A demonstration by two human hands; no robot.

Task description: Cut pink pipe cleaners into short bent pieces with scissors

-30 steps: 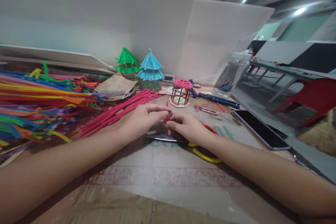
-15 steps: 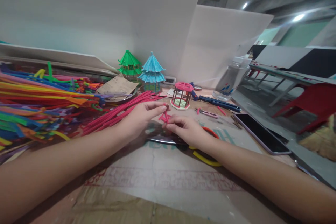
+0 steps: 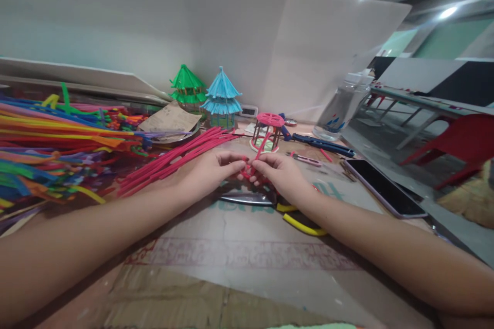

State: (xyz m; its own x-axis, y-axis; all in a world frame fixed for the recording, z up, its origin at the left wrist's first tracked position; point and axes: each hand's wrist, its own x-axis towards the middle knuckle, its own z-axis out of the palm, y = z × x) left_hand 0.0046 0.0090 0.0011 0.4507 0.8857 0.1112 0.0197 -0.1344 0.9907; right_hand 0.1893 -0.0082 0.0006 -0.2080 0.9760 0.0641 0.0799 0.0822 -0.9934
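Observation:
My left hand (image 3: 212, 169) and my right hand (image 3: 280, 172) meet over the middle of the table. Both pinch a small bent piece of pink pipe cleaner (image 3: 261, 150), with one straight end pointing up beyond my right fingers; the fingers partly hide the rest. Just behind them stands a small round pavilion frame (image 3: 271, 120) with a pink top ring and brown posts. A bundle of pink pipe cleaners (image 3: 170, 163) lies past my left forearm. Under my hands lie scissors (image 3: 247, 198) with yellow and dark handles, partly covered by my right wrist.
Bundles of coloured pipe cleaners (image 3: 65, 136) fill the left side. Behind stand a green pavilion (image 3: 188, 85) and a blue pavilion (image 3: 221, 95). At right are a water bottle (image 3: 341, 108), a dark blue tool (image 3: 324, 145), a craft knife (image 3: 304, 159) and a phone (image 3: 382, 187).
My fingertips have come closer together, and my right hand has turned on the pink pipe cleaner. One end of it now points up. The whole view has shifted slightly.

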